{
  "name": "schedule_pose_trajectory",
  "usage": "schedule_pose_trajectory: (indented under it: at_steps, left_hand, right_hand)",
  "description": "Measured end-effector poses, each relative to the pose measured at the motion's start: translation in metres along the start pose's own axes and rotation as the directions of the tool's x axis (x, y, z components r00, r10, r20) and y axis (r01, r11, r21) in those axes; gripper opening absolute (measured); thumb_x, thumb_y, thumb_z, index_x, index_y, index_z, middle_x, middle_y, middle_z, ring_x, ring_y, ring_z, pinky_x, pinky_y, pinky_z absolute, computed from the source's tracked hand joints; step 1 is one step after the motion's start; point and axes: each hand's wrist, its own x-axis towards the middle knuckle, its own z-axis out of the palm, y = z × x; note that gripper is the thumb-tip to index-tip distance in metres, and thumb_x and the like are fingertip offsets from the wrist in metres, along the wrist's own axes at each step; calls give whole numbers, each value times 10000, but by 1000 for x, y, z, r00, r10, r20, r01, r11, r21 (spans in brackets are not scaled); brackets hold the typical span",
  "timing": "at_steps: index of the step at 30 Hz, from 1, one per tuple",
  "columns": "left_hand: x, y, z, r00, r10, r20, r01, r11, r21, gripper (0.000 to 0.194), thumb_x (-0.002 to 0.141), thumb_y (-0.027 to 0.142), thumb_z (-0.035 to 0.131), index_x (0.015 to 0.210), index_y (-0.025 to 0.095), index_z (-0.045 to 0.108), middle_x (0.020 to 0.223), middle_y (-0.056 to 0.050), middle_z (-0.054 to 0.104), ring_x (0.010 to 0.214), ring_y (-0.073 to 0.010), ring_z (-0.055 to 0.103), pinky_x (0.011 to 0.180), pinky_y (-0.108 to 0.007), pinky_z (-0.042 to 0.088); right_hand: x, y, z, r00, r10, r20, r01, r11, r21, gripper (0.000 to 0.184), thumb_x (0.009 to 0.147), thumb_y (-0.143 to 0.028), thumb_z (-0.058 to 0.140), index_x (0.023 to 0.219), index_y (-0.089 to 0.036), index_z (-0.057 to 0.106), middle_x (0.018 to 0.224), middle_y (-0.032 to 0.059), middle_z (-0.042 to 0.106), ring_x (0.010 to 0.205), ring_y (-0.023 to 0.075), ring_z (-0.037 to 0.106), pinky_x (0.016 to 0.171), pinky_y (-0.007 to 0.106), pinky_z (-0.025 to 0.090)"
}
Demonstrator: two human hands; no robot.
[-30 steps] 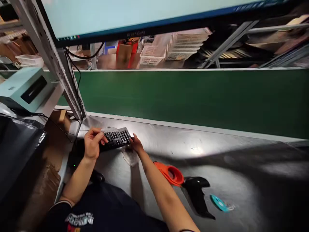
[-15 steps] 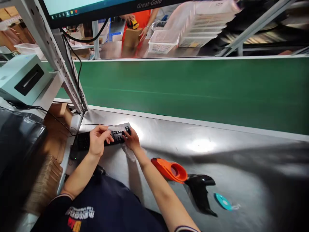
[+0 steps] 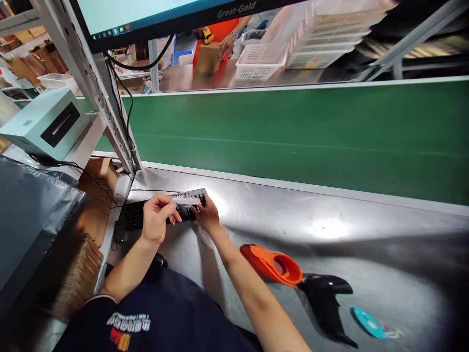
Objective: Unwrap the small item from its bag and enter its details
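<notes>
My left hand point(image 3: 157, 217) is closed, pinching a white printed label strip point(image 3: 186, 200) between thumb and fingers above the black keyboard point(image 3: 135, 215). At the keyboard's right end, my right hand point(image 3: 208, 214) rests with its fingers apart on the keys. A crumpled piece of clear plastic point(image 3: 207, 237) lies beneath my right wrist. To the right of my right forearm, a hollow orange plastic part point(image 3: 273, 264) lies on the metal table, beside a curved black plastic piece point(image 3: 328, 303). Farther right is a turquoise disc point(image 3: 368, 322) with clear plastic at its edge.
A green conveyor belt point(image 3: 278, 117) runs behind the metal table point(image 3: 293, 210). A monitor point(image 3: 176, 19) hangs above; a white label printer point(image 3: 47, 122) stands left, over stacked cardboard point(image 3: 78, 274). Across the belt are white baskets point(image 3: 260, 61) and a person in orange with a box point(image 3: 208, 57).
The view has shifted slightly, moving the scene mostly rightward. The strip in my left hand now faces the camera more clearly. Both hands stay at the keyboard.
</notes>
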Motion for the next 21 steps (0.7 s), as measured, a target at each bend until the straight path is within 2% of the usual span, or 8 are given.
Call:
schedule_pose_trajectory:
  at_steps: [5, 9, 15, 21]
  left_hand:
    - [-2, 0, -1, 1000, 3, 1, -3, 1000, -19, 392, 616, 401, 864, 682, 161, 561, 539, 13, 597, 409, -112, 567, 374, -183, 350]
    - [-3, 3, -1, 1000, -3, -3, 3, 1000, -19, 391, 609, 412, 869, 679, 160, 578, 519, 25, 575, 410, -112, 568, 379, -181, 355]
    - [-2, 4, -8, 1000, 3, -25, -3, 1000, -12, 407, 614, 412, 867, 686, 167, 550, 475, 32, 532, 408, -114, 551, 387, -188, 351]
    - [-3, -1, -18, 998, 11, -58, -13, 1000, -28, 350, 669, 386, 830, 707, 167, 560, 487, 23, 566, 430, -108, 556, 420, -178, 357]
  right_hand:
    - [-1, -3, 2, 1000, 4, 0, -4, 1000, 3, 379, 1014, -384, 540, 1236, -139, 724, 1609, 198, 369, 1446, 351, 401, 1184, 493, 398]
    - [-3, -3, 3, 1000, 17, 8, -17, 1000, 6, 376, 1000, -403, 566, 1194, -133, 743, 1586, 206, 401, 1437, 369, 420, 1186, 500, 406]
    - [-8, 15, -3, 997, 69, -25, -70, 997, -33, 427, 994, -380, 582, 1325, -136, 699, 1550, 234, 435, 1402, 372, 463, 1179, 524, 413]
    - [-8, 25, -3, 997, 71, -43, -73, 996, -45, 393, 976, -353, 604, 1293, -151, 719, 1562, 215, 423, 1403, 369, 450, 1170, 522, 416]
